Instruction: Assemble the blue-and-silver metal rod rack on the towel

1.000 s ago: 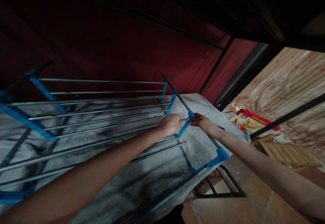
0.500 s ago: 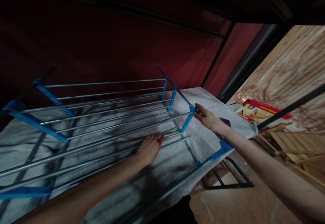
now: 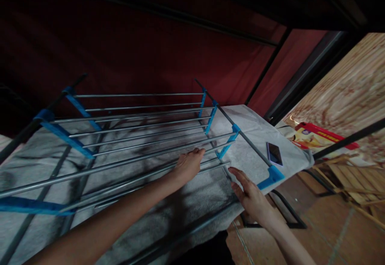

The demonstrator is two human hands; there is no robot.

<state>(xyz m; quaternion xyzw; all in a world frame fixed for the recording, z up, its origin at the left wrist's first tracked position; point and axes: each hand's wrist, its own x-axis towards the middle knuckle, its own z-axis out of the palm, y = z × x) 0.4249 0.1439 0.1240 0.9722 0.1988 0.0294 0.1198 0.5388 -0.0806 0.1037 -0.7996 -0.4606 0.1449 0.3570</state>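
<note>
1. If the left hand (image 3: 189, 164), closed round a thin rod (image 3: 219, 148) to the left of the phone (image 3: 274, 153), pushes off line, the rod could slip past the blue bracket (image 3: 223, 151) between that hand and the phone; whether its tip is seated there cannot be told
2. Since the right hand (image 3: 254, 199) is empty, thumb and fingers spread, nearer the wearer than the phone, neither of the hands braces that bracket, so a hard shove might skew the rack (image 3: 135, 159), which stands on grey cloth (image 3: 252, 124) left of the phone
3. Lower rods (image 3: 215, 166), also left of the phone, end near the right fingertips, so a careless sweep might knock them askew
4. Compared with half a second ago, the left hand grips where it lay flatter over the rods; the right has left the bracket's upper joint, and the phone, then partly hidden, shows whole
</note>
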